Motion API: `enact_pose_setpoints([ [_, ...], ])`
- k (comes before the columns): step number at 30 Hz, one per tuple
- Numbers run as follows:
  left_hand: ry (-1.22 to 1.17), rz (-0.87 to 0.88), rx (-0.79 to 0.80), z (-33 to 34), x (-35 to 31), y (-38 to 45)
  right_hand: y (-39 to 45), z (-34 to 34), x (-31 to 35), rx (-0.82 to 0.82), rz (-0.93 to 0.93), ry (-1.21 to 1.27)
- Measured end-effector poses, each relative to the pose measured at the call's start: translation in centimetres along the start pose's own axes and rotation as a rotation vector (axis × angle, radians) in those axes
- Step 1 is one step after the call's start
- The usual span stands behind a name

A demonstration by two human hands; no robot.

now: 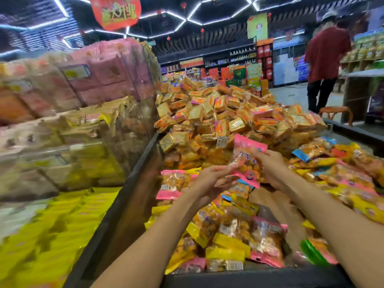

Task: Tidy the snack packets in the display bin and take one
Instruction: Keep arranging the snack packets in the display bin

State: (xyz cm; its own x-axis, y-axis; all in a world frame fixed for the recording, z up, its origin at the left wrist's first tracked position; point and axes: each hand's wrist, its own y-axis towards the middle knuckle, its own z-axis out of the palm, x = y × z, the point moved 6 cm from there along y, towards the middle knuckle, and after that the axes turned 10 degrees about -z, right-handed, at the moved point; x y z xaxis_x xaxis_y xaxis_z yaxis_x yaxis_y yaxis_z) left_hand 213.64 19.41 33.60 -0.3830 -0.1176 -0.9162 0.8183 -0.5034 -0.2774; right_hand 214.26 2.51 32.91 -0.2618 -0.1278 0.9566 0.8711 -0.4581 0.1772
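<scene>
Our right hand pinched the upper side of a pink snack packet, and our left hand gripped its lower edge, lifting it above the display bin. One packet seemed taken; the loose packets below lay jumbled, so tidying looked unfinished.

Head-worn view, forward and down, close over the display bin

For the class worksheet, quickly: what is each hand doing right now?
Left hand: fingertips pinch the lower left edge of the pink snack packet.
Right hand: fingers curled round the same packet's right side, holding it above the display bin.
</scene>
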Motion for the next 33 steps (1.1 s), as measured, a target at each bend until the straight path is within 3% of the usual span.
enact_pose_setpoints([
  [6,0.124,0.014,-0.011,-0.7,-0.3,0.5,-0.9,1.8,0.6,0.17,-0.005,-0.074],
  [12,0.269,0.117,-0.176,-1.4,-1.1,-0.2,-2.5,3.6,0.5,0.297,-0.008,-0.21],
  [26,0.358,0.219,-0.225,-1.4,-1.6,0.2,-3.3,4.0,1.2,0.203,-0.102,-0.216],
  [33,0.346,0.336,-0.342,-2.5,-2.3,0.2,-3.1,3.9,1.0,0.177,-0.064,-0.224],
])
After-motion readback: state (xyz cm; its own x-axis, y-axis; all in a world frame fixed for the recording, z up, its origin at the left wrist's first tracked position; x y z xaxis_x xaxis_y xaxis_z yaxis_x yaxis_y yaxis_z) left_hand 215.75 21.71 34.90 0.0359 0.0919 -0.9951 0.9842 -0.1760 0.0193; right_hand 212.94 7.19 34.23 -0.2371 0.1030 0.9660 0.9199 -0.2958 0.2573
